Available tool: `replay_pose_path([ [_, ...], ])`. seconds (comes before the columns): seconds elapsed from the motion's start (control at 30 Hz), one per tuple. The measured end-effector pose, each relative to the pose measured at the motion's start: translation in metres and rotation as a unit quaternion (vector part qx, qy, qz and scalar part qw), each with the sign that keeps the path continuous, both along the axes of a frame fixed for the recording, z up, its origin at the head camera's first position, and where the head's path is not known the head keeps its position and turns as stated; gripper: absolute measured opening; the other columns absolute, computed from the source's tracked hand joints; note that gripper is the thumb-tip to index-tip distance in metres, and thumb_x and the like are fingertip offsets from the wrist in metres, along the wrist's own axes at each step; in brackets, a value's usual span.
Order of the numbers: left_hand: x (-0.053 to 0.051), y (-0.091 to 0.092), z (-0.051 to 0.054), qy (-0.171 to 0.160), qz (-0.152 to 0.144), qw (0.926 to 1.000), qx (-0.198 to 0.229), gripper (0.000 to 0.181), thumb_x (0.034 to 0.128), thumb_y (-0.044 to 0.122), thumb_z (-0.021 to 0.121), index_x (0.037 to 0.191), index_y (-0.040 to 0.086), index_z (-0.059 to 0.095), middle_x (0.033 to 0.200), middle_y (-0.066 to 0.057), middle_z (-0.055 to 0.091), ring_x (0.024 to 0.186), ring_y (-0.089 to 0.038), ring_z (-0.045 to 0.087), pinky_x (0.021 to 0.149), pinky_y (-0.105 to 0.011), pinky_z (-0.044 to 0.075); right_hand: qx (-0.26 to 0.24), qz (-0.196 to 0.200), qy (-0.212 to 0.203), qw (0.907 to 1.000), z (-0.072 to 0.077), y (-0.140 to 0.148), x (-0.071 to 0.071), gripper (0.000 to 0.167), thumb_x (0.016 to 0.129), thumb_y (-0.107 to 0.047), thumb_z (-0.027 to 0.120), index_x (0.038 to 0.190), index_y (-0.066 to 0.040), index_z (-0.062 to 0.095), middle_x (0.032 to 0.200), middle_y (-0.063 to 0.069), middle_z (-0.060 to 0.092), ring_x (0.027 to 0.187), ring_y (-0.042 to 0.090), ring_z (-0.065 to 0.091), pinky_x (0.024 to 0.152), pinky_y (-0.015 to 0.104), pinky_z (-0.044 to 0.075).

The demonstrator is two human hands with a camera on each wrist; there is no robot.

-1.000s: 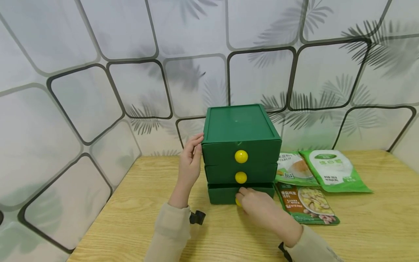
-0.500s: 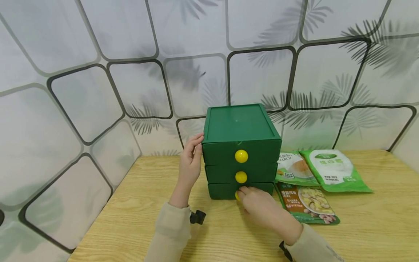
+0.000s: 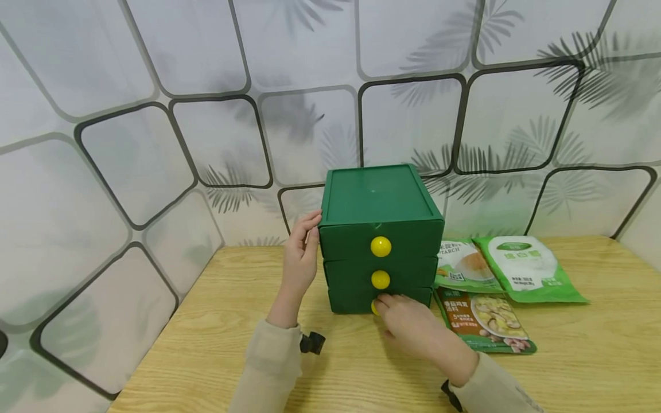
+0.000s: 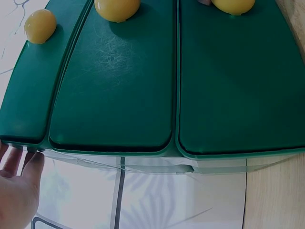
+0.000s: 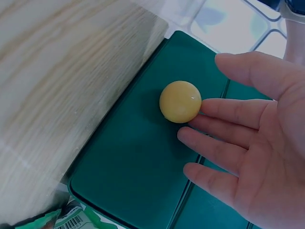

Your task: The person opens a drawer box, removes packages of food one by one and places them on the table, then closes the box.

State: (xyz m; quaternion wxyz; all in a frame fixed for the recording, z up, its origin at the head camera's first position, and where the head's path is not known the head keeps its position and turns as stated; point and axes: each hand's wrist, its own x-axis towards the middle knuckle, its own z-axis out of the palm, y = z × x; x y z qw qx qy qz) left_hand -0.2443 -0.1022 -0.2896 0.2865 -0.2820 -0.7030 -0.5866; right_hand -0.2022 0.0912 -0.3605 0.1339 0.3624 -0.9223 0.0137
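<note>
A green three-drawer box (image 3: 379,195) stands on the table with its drawers flush. Each drawer front bears a round yellow knob (image 3: 380,246). My left hand (image 3: 300,252) rests against the box's upper left edge; in the left wrist view its fingers (image 4: 33,167) touch the rim beside the top drawer. At the bottom drawer (image 5: 138,157) is my right hand (image 3: 410,324). The right wrist view shows its fingers (image 5: 233,112) extended, fingertips at the bottom yellow knob (image 5: 180,102), thumb held apart. In the head view this hand partly covers that knob.
To the right of the box lie a starch packet (image 3: 467,267), a white and green bag (image 3: 527,269) and a brown packet with a food picture (image 3: 485,321). The wooden table (image 3: 583,361) meets a patterned wall (image 3: 310,137) behind the box.
The bottom drawer stood slightly out one second ago and has moved back flush with the others. My right hand moved slightly with it; the left hand stayed in place.
</note>
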Motion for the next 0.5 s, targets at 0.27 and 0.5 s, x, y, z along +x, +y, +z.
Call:
replay_pose_path([
  [0.27,-0.01,-0.004,-0.011,0.013,0.04,0.9989,-0.02,0.027,0.0929,-0.005,0.037,0.116,-0.013,0.048,0.123,-0.025,0.044,0.116,-0.033,0.041,0.088,-0.044,0.041,-0.018,0.013,-0.049,0.9986,0.013,-0.002,0.009,0.042,0.078,-0.022,0.067,0.113,-0.001,0.058,0.109,0.008,0.057,0.095,0.022,0.056,0.075,0.034,0.048],
  [0.5,-0.008,-0.002,-0.017,0.074,0.118,0.9882,-0.064,0.036,0.0963,0.015,0.038,0.127,-0.003,0.043,0.127,-0.019,0.043,0.118,-0.028,0.039,0.092,-0.048,0.035,-0.104,0.065,0.022,0.9922,0.034,0.002,0.023,0.054,0.078,-0.026,0.068,0.122,-0.001,0.05,0.121,0.011,0.051,0.105,0.023,0.051,0.081,0.035,0.046],
])
